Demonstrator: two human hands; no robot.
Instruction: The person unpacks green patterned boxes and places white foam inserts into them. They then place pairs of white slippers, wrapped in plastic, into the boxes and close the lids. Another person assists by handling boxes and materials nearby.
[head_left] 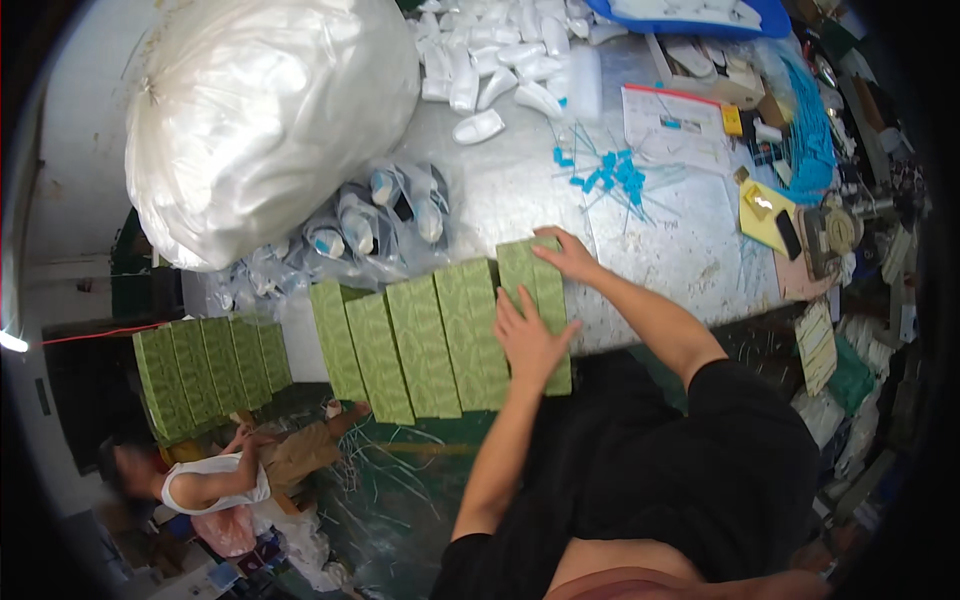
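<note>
Head view is showing the left hand (pixel 530 348) and right hand (pixel 574 260) resting, each grip spread, on a green box (pixel 550 298) at frame centre.

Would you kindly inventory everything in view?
boxes: about ten, green, table edge and far left
bag: one, white, upper left
shoes: several, grey, below bag
inserts: many, white, top centre
tray: one, blue, top
tags: many, blue, centre right
papers: some, white, by tags
cords: many, blue, upper right
clutter: much, mixed, right edge
table: one, grey, centre
person: one, white top, lower left
left hand: one, bare, on rightmost box
right hand: one, bare, same box
</note>
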